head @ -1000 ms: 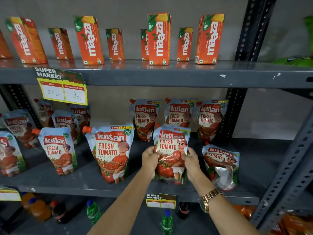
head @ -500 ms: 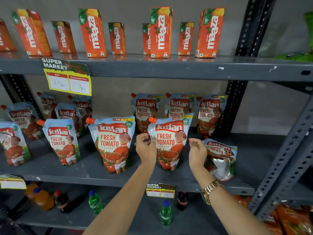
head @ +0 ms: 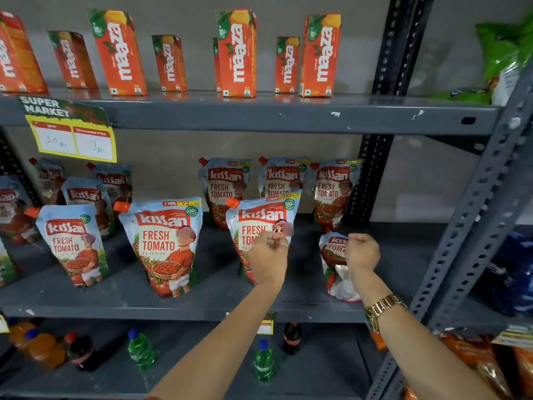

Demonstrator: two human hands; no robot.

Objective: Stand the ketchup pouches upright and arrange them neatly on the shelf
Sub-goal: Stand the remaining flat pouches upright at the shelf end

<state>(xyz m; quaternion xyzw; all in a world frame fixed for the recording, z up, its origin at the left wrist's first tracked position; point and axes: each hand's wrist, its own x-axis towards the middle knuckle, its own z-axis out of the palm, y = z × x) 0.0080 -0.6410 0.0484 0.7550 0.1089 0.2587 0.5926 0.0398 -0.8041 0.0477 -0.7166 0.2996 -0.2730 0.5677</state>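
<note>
Several Kissan ketchup pouches stand upright on the grey middle shelf (head: 202,306). One upright pouch (head: 261,217) stands at front centre, partly behind my left hand (head: 268,255), which is loosely curled in front of it and holds nothing. To its right a pouch (head: 334,267) lies slumped on its back. My right hand (head: 362,251), fingers curled, hovers over the slumped pouch's top; whether it touches is unclear. Another large pouch (head: 165,243) stands to the left. Three pouches (head: 284,176) stand along the back.
Maaza juice cartons (head: 236,53) line the upper shelf. A yellow price tag (head: 72,134) hangs from that shelf's edge. Drink bottles (head: 264,360) stand on the lower shelf. A perforated steel upright (head: 473,215) bounds the right side, with snack bags beyond it.
Both hands let go of the centre pouch, which now stands upright alone. My right hand has shifted right, over the slumped pouch. My left hand stays in front of the centre pouch.
</note>
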